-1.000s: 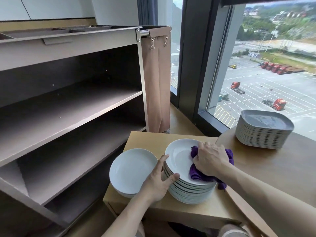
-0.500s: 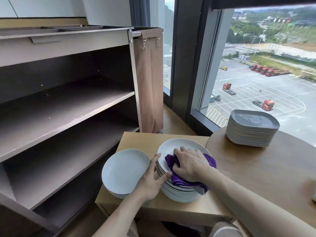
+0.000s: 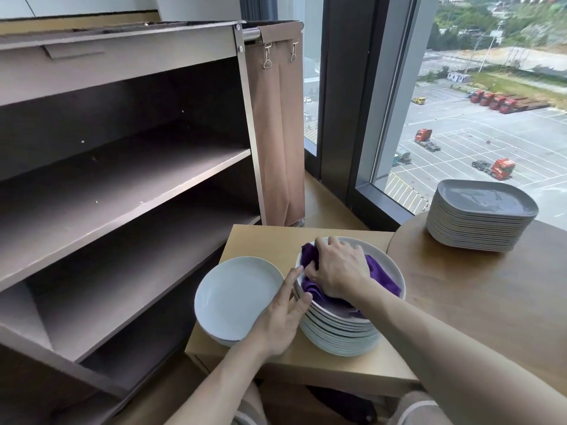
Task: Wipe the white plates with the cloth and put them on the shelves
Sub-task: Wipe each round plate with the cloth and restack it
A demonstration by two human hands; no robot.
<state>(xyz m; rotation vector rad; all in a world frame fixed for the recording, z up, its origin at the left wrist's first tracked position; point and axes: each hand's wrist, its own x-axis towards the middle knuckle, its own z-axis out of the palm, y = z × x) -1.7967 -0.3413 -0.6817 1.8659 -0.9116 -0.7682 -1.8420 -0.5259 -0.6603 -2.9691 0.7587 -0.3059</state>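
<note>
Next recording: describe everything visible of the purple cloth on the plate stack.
The purple cloth, soft and fuzzy like microfibre, lies bunched and creased in the topmost round white plate of the tall stack on the light wooden side table. The right hand presses down on it, fingers curled into its folds, hiding its middle; folds show either side of the hand.

I count | white plate stacks (image 3: pixel 337 335) (image 3: pixel 233 296): 2 | grey plate stack (image 3: pixel 478 231): 1 | purple cloth (image 3: pixel 380 271): 1

Grey plate stack (image 3: pixel 478 222) (on round table (image 3: pixel 475 302))
</note>
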